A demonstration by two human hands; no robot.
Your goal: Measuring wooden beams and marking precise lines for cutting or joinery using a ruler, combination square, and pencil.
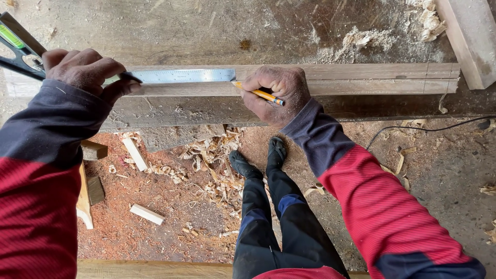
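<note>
The left hand (85,70) pins a steel combination square (175,76) on the long grey timber beam (361,82); the right hand (276,93) grips a yellow pencil (261,94). Slackened pressure could skew the line.

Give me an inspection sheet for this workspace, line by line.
Surface: long wooden beam, dusty, pencil lines near its right end.
Job's things: combination square lying flat on the beam; yellow pencil tip at the end of the blade.
Clutter: wood offcuts, shavings and reddish sawdust on the floor.
Hands: left hand presses the square; right hand grips the pencil.
Cables: black cable on the floor at right.
Surroundings: plank at upper right; sawdust pile.
</note>
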